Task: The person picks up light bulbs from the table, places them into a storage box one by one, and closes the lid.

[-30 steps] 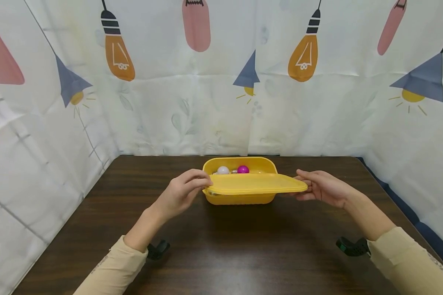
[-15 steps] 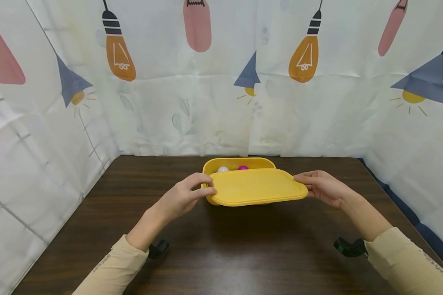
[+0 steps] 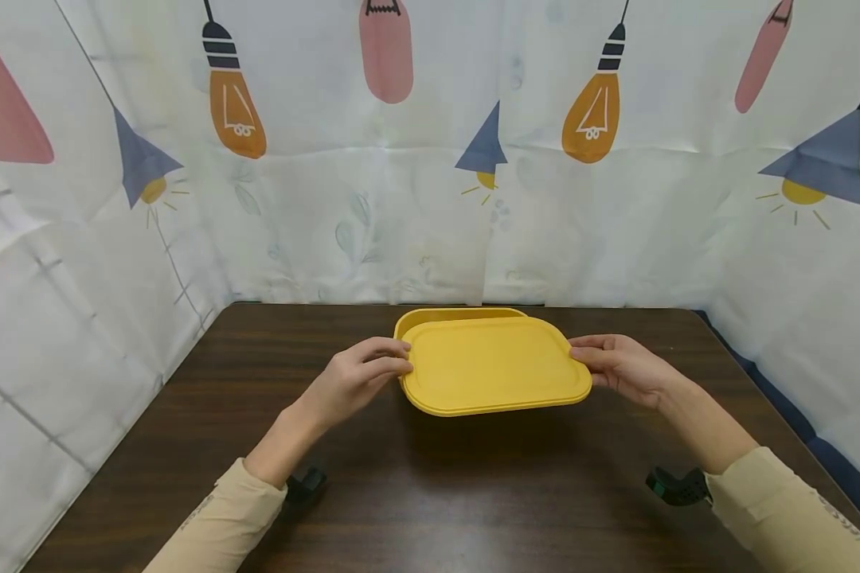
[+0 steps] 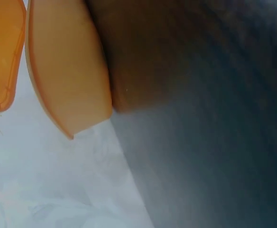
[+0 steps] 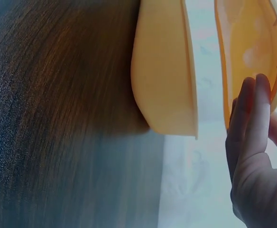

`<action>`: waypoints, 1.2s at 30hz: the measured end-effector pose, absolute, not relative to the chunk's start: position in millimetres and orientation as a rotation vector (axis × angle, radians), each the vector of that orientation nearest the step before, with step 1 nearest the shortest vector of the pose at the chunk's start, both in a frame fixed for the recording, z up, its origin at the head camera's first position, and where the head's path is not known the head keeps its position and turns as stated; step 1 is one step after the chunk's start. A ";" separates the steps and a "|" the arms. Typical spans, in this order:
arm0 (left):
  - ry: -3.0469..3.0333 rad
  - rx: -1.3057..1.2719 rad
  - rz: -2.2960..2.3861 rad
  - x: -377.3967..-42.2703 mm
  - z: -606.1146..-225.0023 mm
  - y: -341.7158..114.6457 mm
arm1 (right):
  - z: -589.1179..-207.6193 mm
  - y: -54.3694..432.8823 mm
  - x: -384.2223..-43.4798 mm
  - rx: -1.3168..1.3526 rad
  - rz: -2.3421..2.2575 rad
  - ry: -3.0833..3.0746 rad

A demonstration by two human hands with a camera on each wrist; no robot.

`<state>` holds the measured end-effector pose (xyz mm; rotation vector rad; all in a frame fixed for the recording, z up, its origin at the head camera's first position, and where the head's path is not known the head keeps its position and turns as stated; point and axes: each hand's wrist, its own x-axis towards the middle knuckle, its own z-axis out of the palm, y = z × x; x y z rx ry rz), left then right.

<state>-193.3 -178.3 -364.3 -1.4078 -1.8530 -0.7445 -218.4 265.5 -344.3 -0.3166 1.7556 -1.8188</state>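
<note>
A flat yellow lid (image 3: 498,366) with rounded corners is held between both hands, its broad face turned toward the head camera. The left hand (image 3: 361,378) grips its left edge; that hand is out of the left wrist view. At the right edge, the right hand (image 3: 627,366) pinches the lid, and in the right wrist view its fingers (image 5: 256,123) lie against the underside. Behind and below stands a yellow box (image 3: 419,317) on the table, mostly covered in the head view. A gap separates the box wall (image 5: 164,71) from the lid in the right wrist view. The box's contents are hidden.
The box stands near the far edge of a dark wood-grain table (image 3: 473,501). White printed curtains (image 3: 373,239) hang behind and on both sides. A dark wrist device (image 3: 677,485) sits below the right forearm, another (image 3: 306,485) below the left.
From nearly edge-on, the lid has tilted so its broad face shows. It now hides the white and magenta round objects seen in the box earlier. Both hands stay at its ends.
</note>
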 end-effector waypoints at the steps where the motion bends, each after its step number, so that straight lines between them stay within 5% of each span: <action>1: -1.846 -1.393 -0.783 -193.0 -365.1 -177.6 | -344.7 265.1 -218.2 -0.316 -1.826 1.751; 24: -2.192 -0.478 -2.092 -175.1 -374.1 -171.8 | -343.1 259.6 -218.1 -0.294 -1.899 1.754; 36: -2.158 -0.217 -2.532 -172.6 -369.1 -164.9 | -349.1 258.4 -218.9 -0.279 -1.886 1.774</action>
